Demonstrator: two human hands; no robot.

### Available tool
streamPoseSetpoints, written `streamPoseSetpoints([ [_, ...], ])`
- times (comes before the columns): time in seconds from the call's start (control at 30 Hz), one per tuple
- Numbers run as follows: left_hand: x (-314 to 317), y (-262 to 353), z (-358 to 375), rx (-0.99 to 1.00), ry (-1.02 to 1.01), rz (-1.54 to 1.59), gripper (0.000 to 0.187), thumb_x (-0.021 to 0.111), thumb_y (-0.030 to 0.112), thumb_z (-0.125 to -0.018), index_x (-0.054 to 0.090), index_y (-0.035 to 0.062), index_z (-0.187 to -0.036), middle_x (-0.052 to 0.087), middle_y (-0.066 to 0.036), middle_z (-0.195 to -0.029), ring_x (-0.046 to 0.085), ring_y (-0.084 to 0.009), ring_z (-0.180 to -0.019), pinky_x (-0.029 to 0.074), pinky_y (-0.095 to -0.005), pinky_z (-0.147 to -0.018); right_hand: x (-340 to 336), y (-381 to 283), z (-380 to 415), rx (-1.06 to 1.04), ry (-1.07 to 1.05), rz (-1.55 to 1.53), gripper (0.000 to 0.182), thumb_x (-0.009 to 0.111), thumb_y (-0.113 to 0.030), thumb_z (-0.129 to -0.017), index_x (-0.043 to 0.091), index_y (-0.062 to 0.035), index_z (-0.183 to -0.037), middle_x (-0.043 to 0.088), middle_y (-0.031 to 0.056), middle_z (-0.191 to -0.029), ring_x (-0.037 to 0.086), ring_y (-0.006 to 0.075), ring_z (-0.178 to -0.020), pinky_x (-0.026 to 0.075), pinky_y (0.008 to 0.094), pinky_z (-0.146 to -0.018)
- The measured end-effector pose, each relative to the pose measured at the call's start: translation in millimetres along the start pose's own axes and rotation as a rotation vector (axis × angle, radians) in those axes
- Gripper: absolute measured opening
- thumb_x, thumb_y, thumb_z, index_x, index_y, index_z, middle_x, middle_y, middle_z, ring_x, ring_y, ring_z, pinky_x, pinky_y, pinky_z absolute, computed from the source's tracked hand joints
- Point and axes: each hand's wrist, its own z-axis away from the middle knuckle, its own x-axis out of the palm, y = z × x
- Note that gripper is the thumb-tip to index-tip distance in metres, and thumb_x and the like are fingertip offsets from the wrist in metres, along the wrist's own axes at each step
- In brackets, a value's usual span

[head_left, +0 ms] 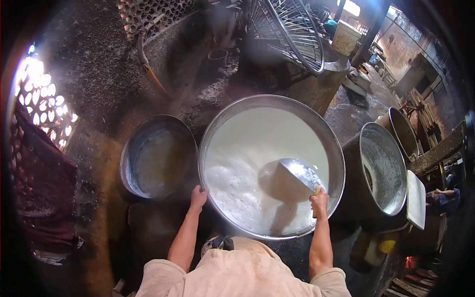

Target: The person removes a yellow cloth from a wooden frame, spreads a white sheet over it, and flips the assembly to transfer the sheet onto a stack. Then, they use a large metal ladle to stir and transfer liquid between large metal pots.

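A wide metal vat [338, 148] of milky white liquid [267, 133] stands right in front of me, with foam [227, 190] over its lower left part. My right hand [320, 202] is closed round the short handle of a large, shiny, round-bowled ladle [299, 172]. The ladle hangs tilted above the liquid at the right side of the vat and casts a dark shadow on the surface. At the vat's left edge, my left hand [199, 196] is closed on the rim.
To the left stands a metal pot [127, 173] with cloudy liquid. On the right are another large pot [363, 143] and a pale board [416, 198]. A fire [408, 262] glows near firewood [418, 284]. Another person [444, 195] is at the far right; a wire basket [302, 44] leans behind.
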Motion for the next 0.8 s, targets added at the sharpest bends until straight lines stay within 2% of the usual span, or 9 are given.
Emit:
streamPoseSetpoints([
  [0.07,1,-6,-4,-0.021,-0.012,0.019,0.039,0.064,0.018,-0.075,0.055,-0.0064,-0.104,0.061,-0.021,-0.104,0.058,-0.0294,-0.101,0.043,-0.0355,-0.084,13,3,8,0.043,-0.083,-0.007,0.038,0.059,0.001,-0.060,0.050,-0.0011,-0.097,0.055,0.0107,-0.059,0.054,0.0192,-0.044,0.047,0.0337,-0.037],
  [0.33,-2,-2,-5,0.012,-0.009,0.025,0.039,0.065,0.018,-0.074,0.056,-0.0073,-0.101,0.062,-0.021,-0.102,0.059,-0.0291,-0.099,0.043,-0.0354,-0.083,72,18,51,0.047,-0.245,0.035,0.035,0.062,-0.003,-0.060,0.049,-0.0007,-0.093,0.055,0.0106,-0.060,0.054,0.0190,-0.045,0.047,0.0335,-0.039],
  [0.43,-7,-3,-9,-0.029,-0.109,0.032,0.037,0.067,0.017,-0.073,0.056,-0.0070,-0.099,0.063,-0.018,-0.099,0.059,-0.0256,-0.093,0.044,-0.0344,-0.079,92,15,71,0.042,-0.272,0.084,0.032,0.063,-0.004,-0.060,0.050,-0.0015,-0.089,0.058,0.0119,-0.063,0.057,0.0198,-0.047,0.049,0.0340,-0.041],
  [0.53,-13,3,-6,-0.104,-0.177,0.106,0.035,0.069,0.017,-0.072,0.057,-0.0053,-0.096,0.063,-0.015,-0.094,0.059,-0.0211,-0.086,0.045,-0.0328,-0.075,107,10,92,0.099,-0.334,0.031,0.030,0.064,-0.005,-0.060,0.051,-0.0005,-0.087,0.058,0.0120,-0.063,0.057,0.0195,-0.047,0.049,0.0339,-0.041],
  [0.6,-18,7,-8,-0.084,-0.256,0.088,0.025,0.069,0.015,-0.075,0.055,0.0023,-0.092,0.057,-0.004,-0.080,0.055,-0.0150,-0.074,0.046,-0.0311,-0.060,114,1,107,0.088,-0.346,0.038,0.030,0.064,-0.005,-0.060,0.051,-0.0001,-0.087,0.058,0.0119,-0.063,0.057,0.0195,-0.047,0.049,0.0338,-0.040],
  [0.73,-21,0,-16,-0.051,-0.311,0.085,0.026,0.071,0.016,-0.074,0.056,0.0025,-0.090,0.058,-0.003,-0.080,0.055,-0.0141,-0.070,0.045,-0.0287,-0.058,124,-19,136,0.087,-0.391,0.025,0.031,0.065,-0.006,-0.060,0.050,0.0009,-0.086,0.057,0.0117,-0.062,0.056,0.0194,-0.047,0.048,0.0337,-0.040],
  [0.8,-23,3,-15,-0.095,-0.362,0.177,0.031,0.075,0.019,-0.068,0.058,-0.0014,-0.083,0.059,-0.008,-0.075,0.054,-0.0158,-0.071,0.045,-0.0319,-0.063,123,-32,150,0.103,-0.428,0.008,0.032,0.066,-0.006,-0.061,0.050,0.0017,-0.087,0.056,0.0109,-0.061,0.055,0.0188,-0.046,0.046,0.0332,-0.039],
])
